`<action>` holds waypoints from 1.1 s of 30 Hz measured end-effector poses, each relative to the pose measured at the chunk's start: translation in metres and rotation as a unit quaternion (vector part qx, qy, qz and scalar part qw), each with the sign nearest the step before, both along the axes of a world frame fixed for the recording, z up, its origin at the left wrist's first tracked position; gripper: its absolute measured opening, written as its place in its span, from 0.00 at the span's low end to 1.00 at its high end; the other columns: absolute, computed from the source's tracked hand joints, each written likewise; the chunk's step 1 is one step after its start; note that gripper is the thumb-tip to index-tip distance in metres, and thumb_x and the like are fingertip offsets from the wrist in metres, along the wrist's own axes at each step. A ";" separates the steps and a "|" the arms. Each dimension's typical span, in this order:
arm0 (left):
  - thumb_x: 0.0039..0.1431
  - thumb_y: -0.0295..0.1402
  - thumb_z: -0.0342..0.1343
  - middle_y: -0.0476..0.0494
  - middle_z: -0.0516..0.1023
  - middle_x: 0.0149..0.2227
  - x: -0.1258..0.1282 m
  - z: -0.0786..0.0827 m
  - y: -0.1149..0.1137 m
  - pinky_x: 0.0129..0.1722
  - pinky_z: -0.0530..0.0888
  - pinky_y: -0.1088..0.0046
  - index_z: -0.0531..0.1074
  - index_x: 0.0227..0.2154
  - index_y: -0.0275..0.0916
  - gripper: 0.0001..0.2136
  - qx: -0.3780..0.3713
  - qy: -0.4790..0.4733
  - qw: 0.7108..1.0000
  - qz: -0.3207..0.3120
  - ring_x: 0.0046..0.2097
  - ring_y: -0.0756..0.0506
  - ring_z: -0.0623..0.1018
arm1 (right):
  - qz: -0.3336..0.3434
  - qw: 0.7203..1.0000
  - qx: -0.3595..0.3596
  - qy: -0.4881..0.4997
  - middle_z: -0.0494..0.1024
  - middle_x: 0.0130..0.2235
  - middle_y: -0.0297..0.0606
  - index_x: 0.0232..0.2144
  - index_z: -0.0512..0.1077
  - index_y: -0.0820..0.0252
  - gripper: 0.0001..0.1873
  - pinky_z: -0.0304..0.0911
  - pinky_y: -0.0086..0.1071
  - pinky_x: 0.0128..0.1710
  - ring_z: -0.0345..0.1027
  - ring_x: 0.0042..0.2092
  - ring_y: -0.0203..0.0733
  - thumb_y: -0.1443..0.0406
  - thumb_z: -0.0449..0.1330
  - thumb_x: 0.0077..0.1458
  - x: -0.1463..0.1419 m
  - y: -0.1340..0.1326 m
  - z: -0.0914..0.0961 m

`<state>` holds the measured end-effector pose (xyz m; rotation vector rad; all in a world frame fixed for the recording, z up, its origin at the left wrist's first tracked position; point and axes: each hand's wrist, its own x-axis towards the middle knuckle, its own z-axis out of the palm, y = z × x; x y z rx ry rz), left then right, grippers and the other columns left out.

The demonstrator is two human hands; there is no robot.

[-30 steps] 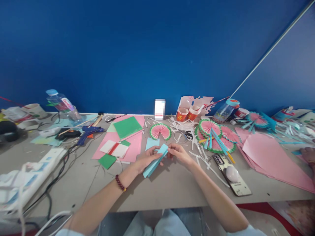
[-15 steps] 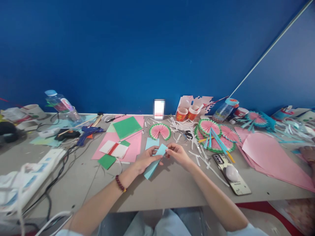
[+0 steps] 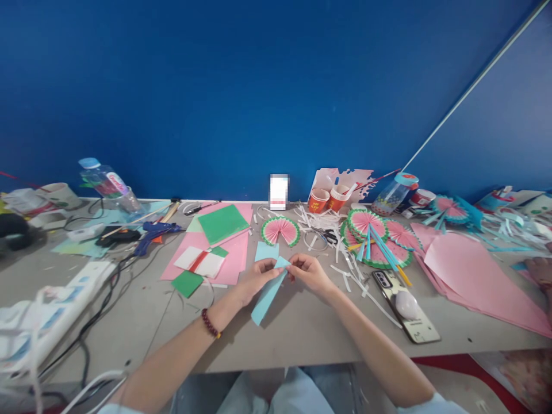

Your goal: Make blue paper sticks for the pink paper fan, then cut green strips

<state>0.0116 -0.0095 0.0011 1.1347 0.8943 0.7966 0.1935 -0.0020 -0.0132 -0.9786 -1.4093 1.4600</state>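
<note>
Strip (image 3: 268, 292) of blue paper is held between both hands, over the table (image 3: 302, 328). Left hand (image 3: 254, 279) pinches the far end of the strip, thumb on top and fingers underneath. Right hand (image 3: 309, 273) pinches the same end from the other side, fingertips pressed together on the corner. The two pinches nearly touch. From the grip the strip runs toward the body, slanting left, with its near end free; contact with the table cannot be told.

Just beyond the grip lies a blue sheet (image 3: 266, 250), and farther beyond, a pink fan (image 3: 280, 229). Left of the grip: white card (image 3: 202, 262) on pink paper (image 3: 235, 253), green square (image 3: 188, 283) nearer the body. Right of the grip: white scraps (image 3: 349, 276), then phone (image 3: 407, 307). Bracelet (image 3: 210, 323) on the left wrist, bodyward of the grip.
</note>
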 end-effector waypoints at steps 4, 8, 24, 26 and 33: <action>0.46 0.40 0.63 0.48 0.75 0.25 0.001 0.002 -0.001 0.26 0.64 0.77 0.73 0.27 0.36 0.12 -0.021 -0.013 1.000 0.005 0.26 0.51 0.71 | -0.012 1.000 0.005 0.028 0.72 0.21 0.30 0.25 0.68 0.60 0.16 0.64 0.28 0.24 0.66 0.22 0.33 0.54 0.65 0.45 -0.003 -0.001 -0.001; 0.45 0.39 0.64 0.45 0.77 0.28 0.002 0.004 -0.002 0.29 0.67 0.76 0.74 0.29 0.36 0.12 -0.045 -0.056 0.997 0.003 0.29 0.49 0.74 | -0.017 0.997 0.002 0.069 0.74 0.24 0.31 0.30 0.68 0.59 0.16 0.67 0.30 0.28 0.70 0.25 0.35 0.57 0.66 0.44 -0.005 -0.003 0.000; 0.43 0.38 0.65 0.47 0.76 0.27 0.000 0.005 -0.002 0.31 0.69 0.75 0.74 0.32 0.36 0.14 -0.082 -0.077 0.993 0.031 0.29 0.49 0.74 | -0.082 0.992 0.015 0.094 0.77 0.24 0.34 0.30 0.75 0.59 0.12 0.68 0.32 0.29 0.70 0.26 0.37 0.58 0.67 0.43 -0.011 -0.007 0.003; 0.44 0.38 0.65 0.47 0.76 0.27 0.000 0.004 -0.002 0.30 0.69 0.75 0.74 0.31 0.36 0.13 -0.080 -0.076 0.994 0.023 0.28 0.50 0.74 | -0.090 0.991 0.014 0.099 0.76 0.24 0.34 0.28 0.76 0.59 0.12 0.68 0.32 0.28 0.70 0.25 0.37 0.59 0.67 0.41 -0.011 -0.007 0.005; 0.43 0.38 0.65 0.46 0.76 0.27 0.000 0.004 -0.002 0.30 0.69 0.75 0.74 0.31 0.35 0.13 -0.072 -0.077 0.994 0.023 0.28 0.50 0.73 | -0.108 0.990 0.005 0.090 0.77 0.24 0.34 0.28 0.77 0.58 0.12 0.68 0.32 0.28 0.69 0.25 0.37 0.58 0.68 0.39 -0.012 -0.007 0.004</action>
